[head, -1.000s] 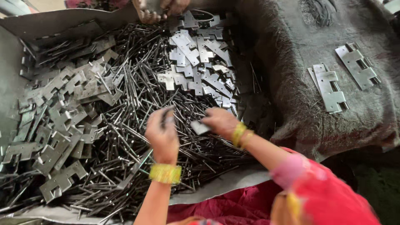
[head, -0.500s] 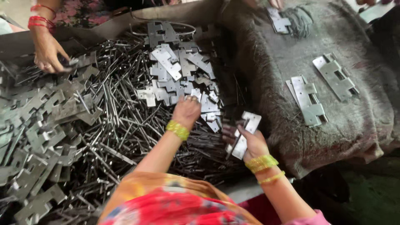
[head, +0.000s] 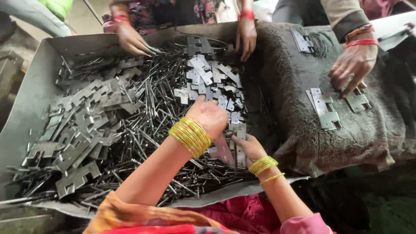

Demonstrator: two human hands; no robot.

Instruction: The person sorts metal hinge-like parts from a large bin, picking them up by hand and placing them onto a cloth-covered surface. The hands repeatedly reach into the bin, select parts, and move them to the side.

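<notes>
Hinge plates [head: 225,149] gripped in both hands, left hand [head: 211,116], right hand [head: 248,147], amid loose pins [head: 147,125].

Tray [head: 34,93] crowded: pins [head: 151,117], hinge plates [head: 78,125]; co-workers' hands [head: 130,40] opposite.

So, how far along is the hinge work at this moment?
Done: two joined hinges lie on the dark cloth, where another person's hand touches one. In hand: the left hand and right hand hold a hinge leaf over the tray. Left: a large heap of loose leaves and pins.
</notes>
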